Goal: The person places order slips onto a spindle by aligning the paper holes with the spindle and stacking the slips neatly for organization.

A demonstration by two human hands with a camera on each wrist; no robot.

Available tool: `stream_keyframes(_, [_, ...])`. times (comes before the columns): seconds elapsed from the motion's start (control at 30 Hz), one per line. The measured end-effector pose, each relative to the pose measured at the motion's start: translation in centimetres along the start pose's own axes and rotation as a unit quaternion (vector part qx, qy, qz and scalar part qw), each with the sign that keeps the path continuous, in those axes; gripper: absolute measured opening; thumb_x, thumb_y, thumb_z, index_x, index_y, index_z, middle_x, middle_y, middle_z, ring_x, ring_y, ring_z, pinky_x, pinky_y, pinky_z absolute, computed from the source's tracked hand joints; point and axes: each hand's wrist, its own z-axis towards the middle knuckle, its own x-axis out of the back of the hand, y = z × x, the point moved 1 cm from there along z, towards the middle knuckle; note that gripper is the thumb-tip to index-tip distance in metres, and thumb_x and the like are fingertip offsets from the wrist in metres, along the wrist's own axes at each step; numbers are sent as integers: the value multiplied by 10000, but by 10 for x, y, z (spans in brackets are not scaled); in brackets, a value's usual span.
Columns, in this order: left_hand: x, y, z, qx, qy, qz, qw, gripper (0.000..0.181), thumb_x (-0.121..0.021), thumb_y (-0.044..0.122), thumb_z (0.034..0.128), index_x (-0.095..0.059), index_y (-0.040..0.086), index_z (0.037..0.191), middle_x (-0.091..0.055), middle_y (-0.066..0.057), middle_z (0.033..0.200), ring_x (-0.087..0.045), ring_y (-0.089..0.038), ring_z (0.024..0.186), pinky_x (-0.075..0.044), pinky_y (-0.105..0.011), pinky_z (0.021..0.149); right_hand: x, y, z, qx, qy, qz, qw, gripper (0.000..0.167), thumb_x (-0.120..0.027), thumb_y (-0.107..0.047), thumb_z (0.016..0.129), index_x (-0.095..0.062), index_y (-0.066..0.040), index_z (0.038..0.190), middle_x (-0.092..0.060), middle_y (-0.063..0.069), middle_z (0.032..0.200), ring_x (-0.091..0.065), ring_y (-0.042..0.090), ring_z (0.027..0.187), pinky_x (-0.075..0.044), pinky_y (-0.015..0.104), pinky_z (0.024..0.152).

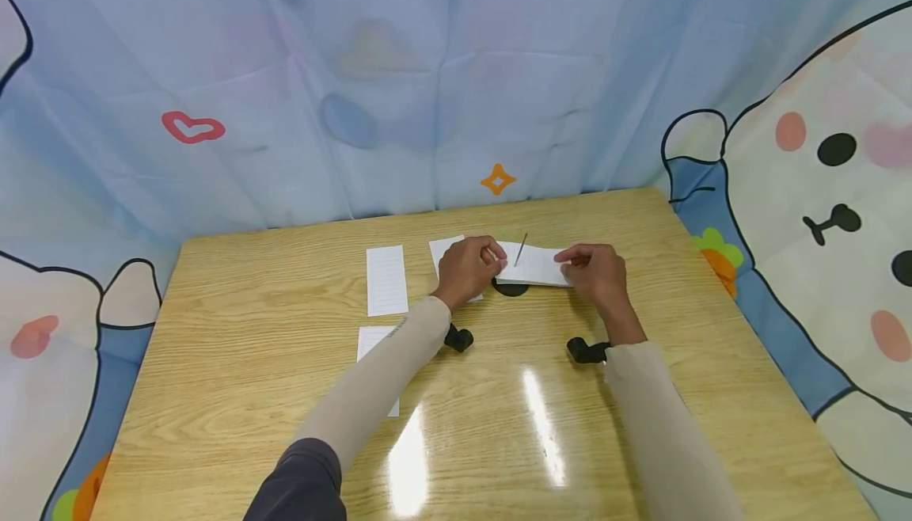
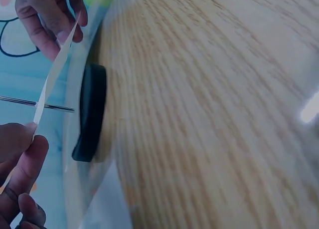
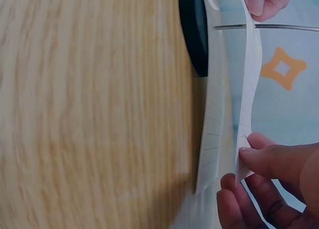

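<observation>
A lined white paper slip (image 1: 537, 261) is held level above a round black base (image 1: 511, 290), from which a thin metal spike (image 1: 522, 248) rises. The spike passes through the slip, as both wrist views show. My left hand (image 1: 469, 268) pinches the slip's left end between thumb and finger. At the other end, my right hand (image 1: 598, 274) pinches it between thumb and fingers. In the right wrist view, a second lined slip (image 3: 212, 139) lies lower, beside the black base (image 3: 193, 34); its far end is hidden.
On the wooden table (image 1: 249, 363), left of the spike, lie a paper slip (image 1: 387, 279), another slip (image 1: 370, 339) partly under my left forearm, and a third slip (image 1: 445, 248) behind my left hand. A patterned blue curtain (image 1: 399, 109) hangs along the table's back edge.
</observation>
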Motion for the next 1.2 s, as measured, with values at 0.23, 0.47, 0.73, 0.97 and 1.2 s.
stream_keyframes(0.23, [-5,-5,0,37,3,273,9996,59,-752,262,1011,-786,214,1018,-778,37,895,-685,-115,765,-526,-304,678,-4,2,2,10,-138,-214,9997,190,-673,-57,992,-826,-78,1104,-743,190,1034,-667,317,893,-500,356,718])
stream_keyframes(0.47, [-8,-8,0,83,23,455,9989,63,-758,266,1008,-786,210,1011,-785,35,884,-689,-115,746,-519,-294,643,-9,6,7,279,-50,-310,9991,197,-652,-54,999,-823,-64,1098,-753,213,1084,-681,374,951,-536,471,792])
stream_keyframes(0.73, [-10,-7,1,134,-64,583,9982,68,-757,280,1009,-776,215,1013,-782,57,872,-678,-88,735,-501,-263,630,-11,9,10,354,39,-530,9980,219,-631,-60,996,-826,-85,1092,-767,216,1101,-696,377,899,-506,433,722])
stream_keyframes(0.97, [-11,-7,2,110,-48,671,9977,65,-767,273,1001,-779,210,996,-778,64,849,-676,-90,732,-503,-269,638,-13,6,8,335,54,-480,9983,208,-642,-54,991,-827,-76,1083,-768,213,1063,-687,363,866,-497,412,704])
stream_keyframes(1.2, [-11,-8,3,77,-43,698,9975,61,-771,269,995,-785,210,993,-780,61,850,-682,-91,739,-510,-271,646,-14,7,8,257,155,-506,9983,186,-674,-51,971,-822,-65,1082,-740,200,1063,-674,373,943,-493,446,761])
